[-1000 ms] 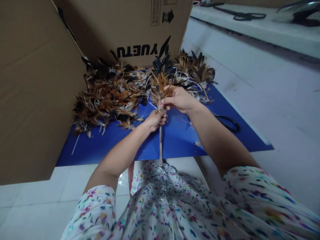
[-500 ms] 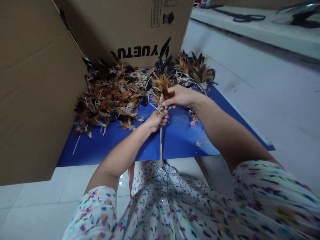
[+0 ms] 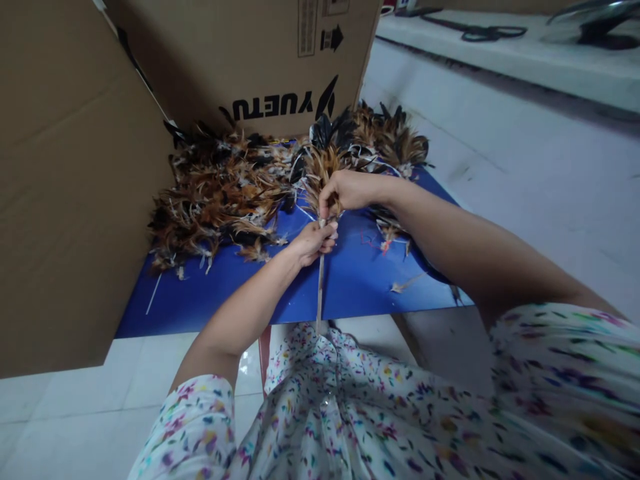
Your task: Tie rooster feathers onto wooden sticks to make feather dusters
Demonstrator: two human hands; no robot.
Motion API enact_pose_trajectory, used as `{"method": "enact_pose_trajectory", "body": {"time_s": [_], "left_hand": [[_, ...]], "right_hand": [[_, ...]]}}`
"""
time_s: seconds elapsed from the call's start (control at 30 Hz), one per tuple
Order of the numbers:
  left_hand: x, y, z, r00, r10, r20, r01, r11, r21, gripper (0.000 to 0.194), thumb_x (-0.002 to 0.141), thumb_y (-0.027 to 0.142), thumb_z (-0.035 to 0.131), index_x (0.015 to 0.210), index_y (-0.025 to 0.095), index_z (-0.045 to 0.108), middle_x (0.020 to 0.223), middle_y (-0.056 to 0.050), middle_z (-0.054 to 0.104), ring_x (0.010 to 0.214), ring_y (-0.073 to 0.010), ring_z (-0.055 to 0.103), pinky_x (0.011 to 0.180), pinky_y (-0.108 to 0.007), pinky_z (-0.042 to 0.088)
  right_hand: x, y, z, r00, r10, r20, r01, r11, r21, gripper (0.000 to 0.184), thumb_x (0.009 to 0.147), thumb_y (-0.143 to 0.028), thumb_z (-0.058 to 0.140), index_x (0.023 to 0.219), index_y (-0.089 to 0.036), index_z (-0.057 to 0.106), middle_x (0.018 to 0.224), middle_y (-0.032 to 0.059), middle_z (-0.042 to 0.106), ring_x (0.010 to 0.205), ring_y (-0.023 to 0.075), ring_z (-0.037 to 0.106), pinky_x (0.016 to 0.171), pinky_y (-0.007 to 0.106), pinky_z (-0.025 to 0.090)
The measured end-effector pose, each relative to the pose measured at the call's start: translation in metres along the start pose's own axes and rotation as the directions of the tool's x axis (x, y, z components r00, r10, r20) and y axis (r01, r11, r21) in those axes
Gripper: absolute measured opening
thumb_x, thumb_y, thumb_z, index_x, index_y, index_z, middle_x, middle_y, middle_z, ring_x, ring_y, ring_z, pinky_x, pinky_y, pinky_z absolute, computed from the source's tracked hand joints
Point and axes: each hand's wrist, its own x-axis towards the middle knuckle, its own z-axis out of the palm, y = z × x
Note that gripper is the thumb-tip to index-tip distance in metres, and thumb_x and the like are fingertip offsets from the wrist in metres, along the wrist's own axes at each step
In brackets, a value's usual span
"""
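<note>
My left hand (image 3: pixel 314 243) is closed round the stick of a feather duster (image 3: pixel 320 287), just below its feather head. The stick runs down to the lap. Brown feathers (image 3: pixel 319 170) with black ones behind them fan out from the top of the stick. My right hand (image 3: pixel 345 192) bends over the base of these feathers, thumb and fingers pinched together there. Its knuckles hide part of the head, and the exact grip is hard to see. To the left lies a large heap of loose brown and black feathers (image 3: pixel 215 193).
A blue board (image 3: pixel 225 293) forms the work surface. Cardboard stands at the left (image 3: pixel 60 200) and behind (image 3: pixel 200 67). Another feather bunch (image 3: pixel 403 143) lies at the back right. Scissors (image 3: pixel 493 33) rest on a pale ledge (image 3: pixel 450 47). Red thread (image 3: pixel 385 247) and a loose feather (image 3: pixel 397 288) lie nearer.
My right hand has turned, its fingers now pointing down at the feather base, and its forearm has swung outward to the right. My left hand keeps its grip on the stick.
</note>
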Motion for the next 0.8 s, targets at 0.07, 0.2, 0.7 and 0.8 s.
{"method": "enact_pose_trajectory", "body": {"time_s": [0.07, 0.2, 0.7, 0.8], "left_hand": [[0.000, 0.000, -0.001, 1.000, 0.009, 0.021, -0.009, 1.000, 0.002, 0.025, 0.092, 0.013, 0.050, 0.069, 0.015, 0.041, 0.056, 0.005, 0.042, 0.039, 0.0006, 0.026, 0.039, -0.012, 0.016], [0.002, -0.001, -0.002, 0.999, 0.020, 0.044, -0.020, 1.000, 0.001, 0.025, 0.091, 0.013, 0.053, 0.068, 0.014, 0.042, 0.056, 0.006, 0.041, 0.040, 0.0009, 0.026, 0.039, -0.012, 0.016], [0.001, 0.003, 0.001, 0.999, -0.051, 0.005, 0.052, 0.997, -0.051, 0.021, 0.091, 0.016, 0.050, 0.072, 0.016, 0.042, 0.056, 0.005, 0.042, 0.038, -0.0005, 0.025, 0.039, -0.012, 0.015], [0.001, 0.003, 0.000, 0.999, -0.052, 0.008, 0.052, 0.997, -0.048, 0.021, 0.092, 0.013, 0.047, 0.072, 0.016, 0.040, 0.056, 0.005, 0.041, 0.038, -0.0006, 0.025, 0.039, -0.012, 0.015]], "right_hand": [[0.001, 0.000, 0.001, 1.000, 0.016, -0.015, -0.016, 1.000, 0.001, 0.021, 0.058, -0.001, 0.071, 0.061, -0.021, 0.074, 0.060, -0.0031, 0.069, 0.059, 0.0119, 0.059, 0.063, 0.026, 0.043], [0.001, -0.002, 0.003, 0.999, 0.043, -0.025, -0.041, 0.997, 0.068, 0.026, 0.054, 0.006, 0.068, 0.056, -0.020, 0.072, 0.054, -0.0037, 0.066, 0.055, 0.0103, 0.055, 0.061, 0.026, 0.042], [0.001, -0.006, 0.010, 0.995, -0.074, 0.068, 0.091, 0.952, -0.291, 0.025, 0.062, -0.003, 0.061, 0.071, -0.022, 0.076, 0.067, -0.0037, 0.070, 0.065, 0.0120, 0.059, 0.064, 0.023, 0.040], [0.002, -0.007, 0.015, 0.992, -0.089, 0.093, 0.116, 0.930, -0.349, 0.024, 0.064, -0.003, 0.059, 0.073, -0.019, 0.075, 0.074, -0.0005, 0.072, 0.069, 0.0131, 0.060, 0.066, 0.024, 0.041]]}}
